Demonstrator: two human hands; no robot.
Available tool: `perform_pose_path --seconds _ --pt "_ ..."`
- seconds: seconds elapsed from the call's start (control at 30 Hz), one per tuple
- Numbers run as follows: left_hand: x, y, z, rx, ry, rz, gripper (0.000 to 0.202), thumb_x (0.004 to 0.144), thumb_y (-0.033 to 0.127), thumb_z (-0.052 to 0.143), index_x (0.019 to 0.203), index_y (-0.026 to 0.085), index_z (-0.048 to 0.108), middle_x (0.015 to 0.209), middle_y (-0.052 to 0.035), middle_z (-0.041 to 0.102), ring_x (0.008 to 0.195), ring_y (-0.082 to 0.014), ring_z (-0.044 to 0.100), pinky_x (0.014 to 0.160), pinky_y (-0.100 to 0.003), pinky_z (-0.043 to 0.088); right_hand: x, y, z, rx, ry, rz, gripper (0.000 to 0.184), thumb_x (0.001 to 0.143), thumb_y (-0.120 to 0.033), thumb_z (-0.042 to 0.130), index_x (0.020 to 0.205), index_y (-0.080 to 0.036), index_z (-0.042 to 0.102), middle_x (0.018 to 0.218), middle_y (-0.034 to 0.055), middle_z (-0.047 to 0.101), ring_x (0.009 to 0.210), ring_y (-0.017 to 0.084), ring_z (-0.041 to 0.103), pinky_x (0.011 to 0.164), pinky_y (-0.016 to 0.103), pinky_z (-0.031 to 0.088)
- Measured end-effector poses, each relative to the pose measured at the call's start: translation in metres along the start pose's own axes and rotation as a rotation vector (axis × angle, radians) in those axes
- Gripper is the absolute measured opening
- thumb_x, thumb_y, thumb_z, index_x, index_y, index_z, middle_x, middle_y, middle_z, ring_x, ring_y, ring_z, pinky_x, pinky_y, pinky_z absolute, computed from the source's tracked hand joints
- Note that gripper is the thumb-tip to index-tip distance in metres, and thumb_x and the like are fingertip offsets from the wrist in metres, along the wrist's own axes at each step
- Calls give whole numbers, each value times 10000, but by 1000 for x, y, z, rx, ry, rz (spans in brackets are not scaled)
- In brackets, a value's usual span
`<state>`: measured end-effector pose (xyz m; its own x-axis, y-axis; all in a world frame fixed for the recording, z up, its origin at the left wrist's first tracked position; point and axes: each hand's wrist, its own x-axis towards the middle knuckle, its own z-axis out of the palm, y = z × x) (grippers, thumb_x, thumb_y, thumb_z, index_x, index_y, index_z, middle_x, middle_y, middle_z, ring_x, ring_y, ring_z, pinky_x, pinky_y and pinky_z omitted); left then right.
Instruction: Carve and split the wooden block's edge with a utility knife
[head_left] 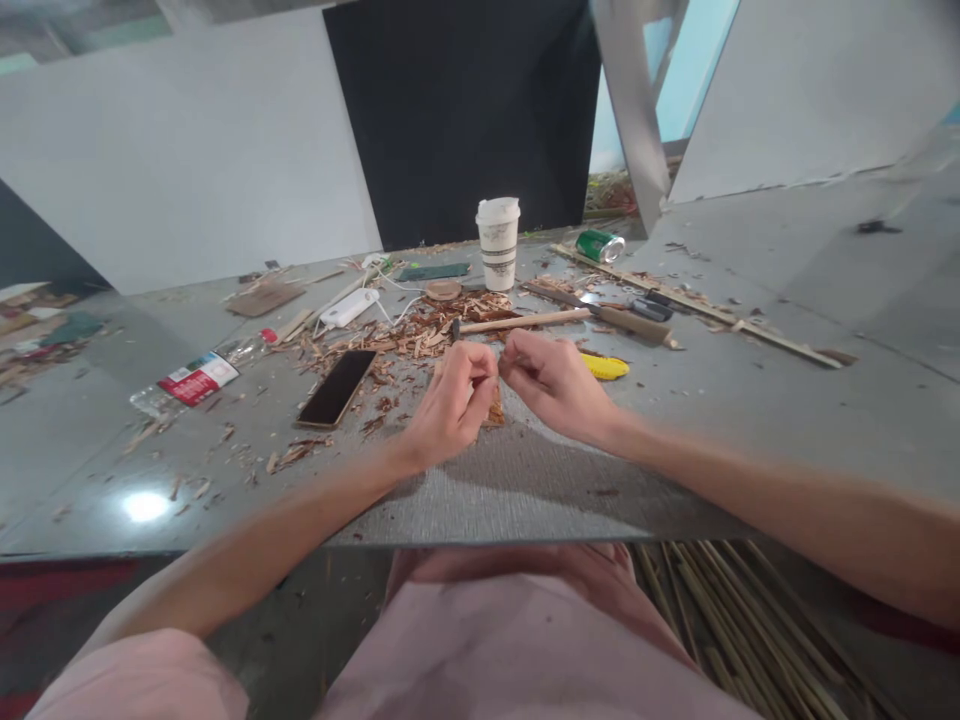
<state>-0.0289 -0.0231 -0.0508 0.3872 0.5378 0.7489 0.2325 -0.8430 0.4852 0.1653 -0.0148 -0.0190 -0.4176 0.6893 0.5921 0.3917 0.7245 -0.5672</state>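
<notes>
My left hand [450,400] and my right hand [555,385] meet over the grey table [525,480], both with fingers curled in a pinch. Between their fingertips sits something small that I cannot make out. A small brown wood piece [495,412] shows just below my left hand's fingers, touching or resting under them. A pile of wood shavings [420,335] lies just beyond my hands. A hammer with a wooden handle [517,322] lies behind them, and a yellow object [606,367] rests to the right of my right hand.
A black phone [337,387] lies left of my hands. A lidded paper cup [497,243], a green can [600,246], a white charger [349,307], a wooden-handled tool [615,315] and a long wooden strip [705,310] sit farther back. Bamboo sticks [720,620] lie on the floor at right.
</notes>
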Motion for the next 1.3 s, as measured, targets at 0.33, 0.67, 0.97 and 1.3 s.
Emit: perform_pose_path --seconds 0.33,0.67,0.97,1.3 --pt "8 -1 1 -293 18 -43 115 1054 231 521 1083 262 414 927 14 459 784 -124 475 715 -282 424 2 5 5 212 -157 138 122 894 -185 558 775 -199 539 692 -31 519 643 124 438 585 277 310" --pt "19 5 4 -506 57 -163 225 1003 257 585 1000 262 360 799 51 436 717 -124 452 714 -280 417 -7 1 13 434 -209 208 163 928 -224 552 770 -198 523 702 -50 451 637 108 382 563 286 277" --pt "17 3 1 -417 3 -207 177 1029 303 547 1035 259 376 840 34 458 746 -133 469 727 -298 415 -10 -2 17 326 -108 227 163 939 -264 553 791 -198 550 720 -37 478 675 127 407 601 298 313" --pt "12 1 -4 -268 -32 -200 107 1021 189 484 1032 246 394 898 15 451 773 -132 490 734 -295 422 -11 2 24 303 -80 269 161 937 -285 563 798 -204 556 720 -29 513 678 137 430 611 303 320"
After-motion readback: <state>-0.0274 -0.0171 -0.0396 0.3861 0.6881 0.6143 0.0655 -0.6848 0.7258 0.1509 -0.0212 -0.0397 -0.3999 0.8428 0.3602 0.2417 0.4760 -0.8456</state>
